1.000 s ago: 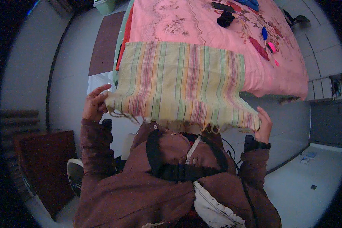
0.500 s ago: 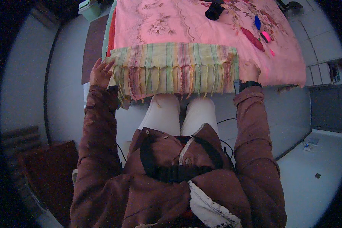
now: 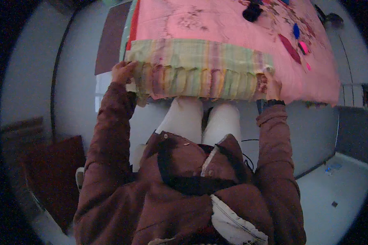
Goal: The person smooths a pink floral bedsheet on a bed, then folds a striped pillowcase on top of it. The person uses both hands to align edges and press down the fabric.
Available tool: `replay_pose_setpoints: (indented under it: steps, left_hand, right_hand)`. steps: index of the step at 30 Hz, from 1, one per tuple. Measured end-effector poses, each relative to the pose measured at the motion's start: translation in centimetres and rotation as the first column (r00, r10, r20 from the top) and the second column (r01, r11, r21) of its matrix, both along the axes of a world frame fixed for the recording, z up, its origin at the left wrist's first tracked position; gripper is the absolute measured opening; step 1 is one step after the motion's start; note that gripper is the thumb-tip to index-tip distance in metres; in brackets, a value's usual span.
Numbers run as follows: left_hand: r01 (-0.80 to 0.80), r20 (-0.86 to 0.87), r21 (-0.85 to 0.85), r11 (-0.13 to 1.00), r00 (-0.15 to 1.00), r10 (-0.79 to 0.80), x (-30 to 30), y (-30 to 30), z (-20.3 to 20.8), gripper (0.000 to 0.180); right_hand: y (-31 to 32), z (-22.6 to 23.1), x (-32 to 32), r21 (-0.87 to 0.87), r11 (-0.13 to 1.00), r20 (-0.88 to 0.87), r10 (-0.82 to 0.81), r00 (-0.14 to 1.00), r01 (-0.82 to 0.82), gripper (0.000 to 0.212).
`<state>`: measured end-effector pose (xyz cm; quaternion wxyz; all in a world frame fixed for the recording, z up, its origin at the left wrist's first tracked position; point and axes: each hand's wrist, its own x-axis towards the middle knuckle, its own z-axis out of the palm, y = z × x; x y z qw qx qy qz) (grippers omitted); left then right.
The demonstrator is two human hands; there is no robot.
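Note:
A striped cloth [image 3: 200, 53] in pale green, yellow and mauve lies folded along the near edge of the pink bedspread, with its knotted fringe hanging toward me. At its left end my left hand [image 3: 124, 72] is closed, fingers and thumb pinching the edge. My right hand [image 3: 274, 85] grips the right end, thumb on top near the corner; its other fingers are mostly hidden by the cloth. Between the hands the fringed band is stretched out above my knees.
Farther back on the pink flowered bedspread [image 3: 229, 28] lie a black fuzzy item [image 3: 252, 12], a blue feather-shaped piece [image 3: 296, 31], a dark red leaf-shaped piece [image 3: 289, 48] and a bright pink item [image 3: 303, 47]. A dark red-brown piece of furniture [image 3: 55, 175] stands at lower left.
My left hand has gone from loosely spread fingers to gripping the cloth's left end. My right hand, earlier lying beside the cloth, now holds its right end. The whole view has shifted slightly.

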<state>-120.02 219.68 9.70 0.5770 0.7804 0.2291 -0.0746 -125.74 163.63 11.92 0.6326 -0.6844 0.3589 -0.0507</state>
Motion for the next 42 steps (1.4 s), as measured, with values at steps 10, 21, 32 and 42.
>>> replay_pose_setpoints:
  steps: [10, 21, 32, 42]
  left_hand:
    - [-0.002, 0.017, -0.112, 0.994, 1.0, 0.004, 2.3, 0.3, 0.0, 0.018]
    - [-0.068, 0.075, -0.654, 0.754, 0.985, 0.154, 3.3, -3.3, 2.5, 0.024]
    - [0.207, 0.505, 0.738, 0.643, 0.463, -0.728, -3.1, -17.6, -3.9, 0.048]
    - [0.58, -0.068, 0.74, 0.342, 0.57, -0.819, 1.5, -16.8, -0.3, 0.084]
  right_hand:
    - [-1.5, 0.0, 2.8, -0.028, 0.999, 0.093, 0.023, 0.995, -0.021, 0.015]
    - [-1.3, -0.7, 6.0, 0.404, 0.897, 0.398, 0.003, 0.918, -0.178, 0.027]
    - [18.8, -5.1, 1.1, -0.988, 0.028, -0.056, 0.849, 0.525, -0.151, 0.039]
    - [12.0, -3.0, 4.9, -0.924, -0.32, -0.379, 0.831, 0.406, -0.208, 0.037]
